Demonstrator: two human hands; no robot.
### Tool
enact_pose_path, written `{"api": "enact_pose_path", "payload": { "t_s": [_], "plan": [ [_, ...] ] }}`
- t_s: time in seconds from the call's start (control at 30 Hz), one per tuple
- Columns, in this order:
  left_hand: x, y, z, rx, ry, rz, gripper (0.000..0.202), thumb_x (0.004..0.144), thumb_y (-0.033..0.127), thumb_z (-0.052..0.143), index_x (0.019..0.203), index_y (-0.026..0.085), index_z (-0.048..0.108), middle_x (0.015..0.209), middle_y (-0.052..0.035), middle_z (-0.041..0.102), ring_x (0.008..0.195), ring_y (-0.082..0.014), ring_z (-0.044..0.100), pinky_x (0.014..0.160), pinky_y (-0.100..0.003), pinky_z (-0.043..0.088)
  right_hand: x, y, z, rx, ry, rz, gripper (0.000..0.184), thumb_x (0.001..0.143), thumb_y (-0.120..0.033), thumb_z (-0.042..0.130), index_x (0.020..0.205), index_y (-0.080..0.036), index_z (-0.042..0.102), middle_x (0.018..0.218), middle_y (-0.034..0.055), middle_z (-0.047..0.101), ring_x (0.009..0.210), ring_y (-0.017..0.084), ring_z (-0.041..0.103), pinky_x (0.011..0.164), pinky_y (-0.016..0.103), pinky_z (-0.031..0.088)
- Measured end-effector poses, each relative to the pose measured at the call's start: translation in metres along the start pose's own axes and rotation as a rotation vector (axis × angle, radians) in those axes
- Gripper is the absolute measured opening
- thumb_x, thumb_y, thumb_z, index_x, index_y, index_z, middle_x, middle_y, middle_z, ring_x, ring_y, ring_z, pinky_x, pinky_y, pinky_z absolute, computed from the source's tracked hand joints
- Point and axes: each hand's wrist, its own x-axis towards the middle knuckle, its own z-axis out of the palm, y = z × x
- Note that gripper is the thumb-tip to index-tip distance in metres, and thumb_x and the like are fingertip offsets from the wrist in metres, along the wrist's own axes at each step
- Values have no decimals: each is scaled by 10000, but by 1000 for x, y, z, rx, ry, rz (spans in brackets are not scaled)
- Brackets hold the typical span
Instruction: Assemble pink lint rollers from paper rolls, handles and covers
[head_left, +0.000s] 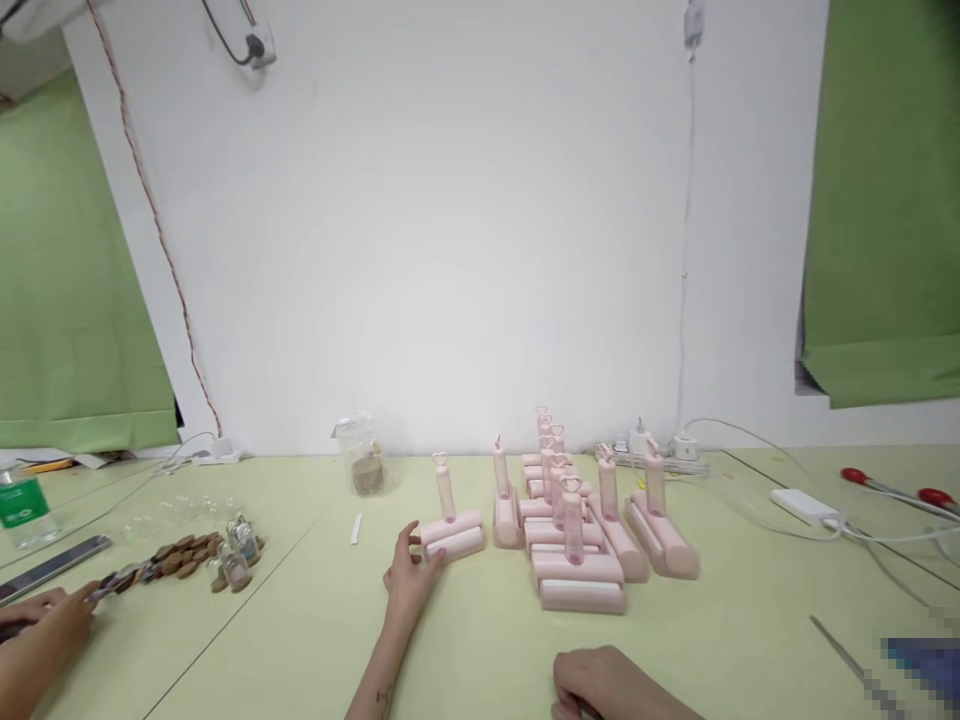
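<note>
My left hand [409, 578] reaches forward over the pale green table [315, 640], with thumb and fingers closed round the left end of a pink lint roller [452, 535] whose handle stands upright. My right hand [604, 685] rests on the table at the bottom edge. Its fingers are curled under, and whatever is in them is hidden. Just right of the held roller is a cluster of several more pink rollers [577, 560], some lying stacked and some with handles up.
Another person's hands [41, 625] work at the far left beside brown cork pieces [180, 558] and small glass bottles [236, 560]. A plastic cup [364, 462] stands at the back. A power strip [652, 455], a white charger [802, 503] and red-handled tools [892, 490] lie to the right.
</note>
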Motion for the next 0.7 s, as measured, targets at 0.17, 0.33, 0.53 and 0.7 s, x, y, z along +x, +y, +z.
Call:
{"api": "enact_pose_path", "payload": {
  "t_s": [0.17,0.33,0.53,0.7],
  "plan": [
    [-2,2,2,-8,-45,40,548,589,436,572,1062,185,461,885,-19,538,765,-172,557,776,-301,409,-3,-3,-11,19,-28,15,135,764,-188,382,632,-197,356,648,-23,551,565,100,473,538,191,310],
    [-2,2,4,19,-57,34,530,611,406,557,1074,164,463,876,-29,537,786,-175,557,796,-296,398,0,2,-5,36,-44,7,133,749,-172,381,623,-196,347,637,-23,560,555,97,485,520,183,301],
    [3,-2,9,29,-62,19,602,588,414,564,1106,131,446,883,-47,543,782,-198,565,819,-338,382,9,23,23,-33,-84,-8,135,674,-149,447,581,-187,357,631,-22,614,559,103,544,485,181,277],
    [7,-1,4,28,-84,27,628,559,416,582,1105,133,456,1136,-125,479,987,-256,512,867,-356,350,5,11,10,12,-49,8,118,695,-149,433,605,-192,369,639,-39,599,548,83,516,499,163,295]
  ]
}}
